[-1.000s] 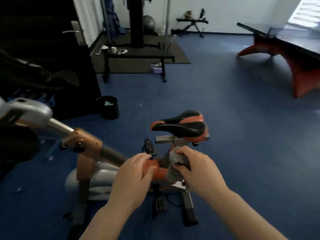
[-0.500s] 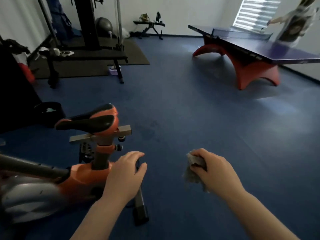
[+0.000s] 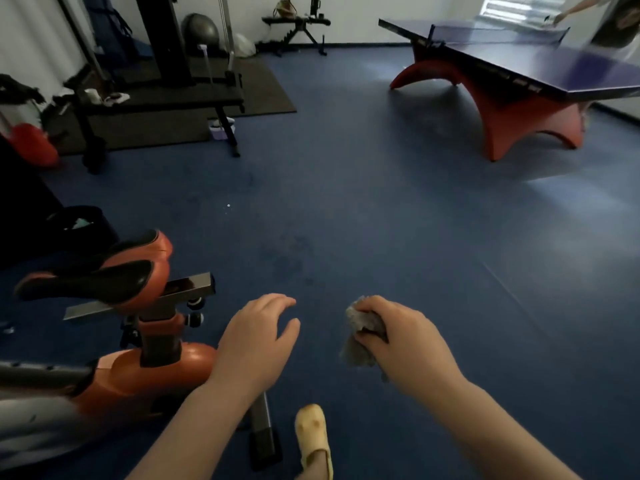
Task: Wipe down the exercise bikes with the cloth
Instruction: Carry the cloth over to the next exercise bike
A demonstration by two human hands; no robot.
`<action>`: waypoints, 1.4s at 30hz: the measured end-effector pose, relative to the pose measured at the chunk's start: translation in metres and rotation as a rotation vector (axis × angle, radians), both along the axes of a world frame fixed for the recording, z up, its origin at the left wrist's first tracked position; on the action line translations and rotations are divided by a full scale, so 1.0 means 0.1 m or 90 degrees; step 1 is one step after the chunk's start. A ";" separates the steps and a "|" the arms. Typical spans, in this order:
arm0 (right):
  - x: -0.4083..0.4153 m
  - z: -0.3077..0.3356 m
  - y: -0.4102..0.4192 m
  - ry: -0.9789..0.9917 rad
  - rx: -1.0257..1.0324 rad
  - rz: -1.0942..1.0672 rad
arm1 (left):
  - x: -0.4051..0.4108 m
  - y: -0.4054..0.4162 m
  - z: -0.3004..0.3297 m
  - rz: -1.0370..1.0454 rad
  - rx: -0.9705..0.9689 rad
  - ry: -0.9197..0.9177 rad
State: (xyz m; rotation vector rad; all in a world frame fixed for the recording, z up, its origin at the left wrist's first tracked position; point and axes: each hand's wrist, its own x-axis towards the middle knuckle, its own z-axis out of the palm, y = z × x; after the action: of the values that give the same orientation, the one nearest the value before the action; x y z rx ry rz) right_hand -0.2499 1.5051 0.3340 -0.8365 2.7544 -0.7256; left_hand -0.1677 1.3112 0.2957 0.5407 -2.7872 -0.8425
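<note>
My right hand (image 3: pixel 408 344) is gripping the balled grey cloth (image 3: pixel 363 336) over bare blue floor (image 3: pixel 381 209), clear of the orange exercise bike (image 3: pixel 138 362) at my left. Left hand (image 3: pixel 258 344) is hanging open, empty. Risk: I'm walking with my yellow shoe (image 3: pixel 311 434) beside the bike's rear foot, so tripping.

1. My left hand (image 3: pixel 258 344) is bare: no glove, ring or watch.
2. My right hand (image 3: pixel 405 344) is bare too, nothing on the fingers or wrist.
3. Both forearms behind the hands are uncovered, with no sleeve showing down to the picture's edge.
4. Below and between my hands, one foot wears a pale yellow clog (image 3: pixel 311 434) with small holes on top.
</note>
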 end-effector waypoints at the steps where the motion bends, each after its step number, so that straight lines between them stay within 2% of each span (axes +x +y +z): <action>1: -0.18 -0.02 -0.06 0.000 0.007 0.006 | -0.18 -0.05 -0.02 0.008 0.002 0.003; 7: -1.36 -0.01 -0.51 0.017 0.046 0.041 | -1.42 -0.32 0.00 0.007 0.005 0.013; 18: -3.42 0.17 -1.30 0.029 0.002 0.130 | -3.15 -0.97 0.21 0.076 -0.007 0.009; 28: -5.29 0.08 -2.31 -0.004 0.018 0.353 | -4.28 -1.44 0.12 0.365 0.029 0.017; 32: -5.60 0.11 -2.84 -0.014 0.005 0.438 | -4.49 -1.63 0.22 0.452 0.011 0.029; 38: -5.53 0.02 -3.86 -0.043 0.012 0.593 | -4.21 -2.21 0.10 0.629 0.025 -0.001; 42: -5.44 -0.04 -4.65 -0.038 0.006 0.648 | -4.05 -2.82 -0.01 0.699 0.035 0.005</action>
State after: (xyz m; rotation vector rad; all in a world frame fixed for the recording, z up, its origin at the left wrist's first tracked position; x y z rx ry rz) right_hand -0.7944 1.0400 0.3300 -1.9014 1.8481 -0.4815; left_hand -0.5723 1.0287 0.2951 1.7818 -1.9238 -0.6068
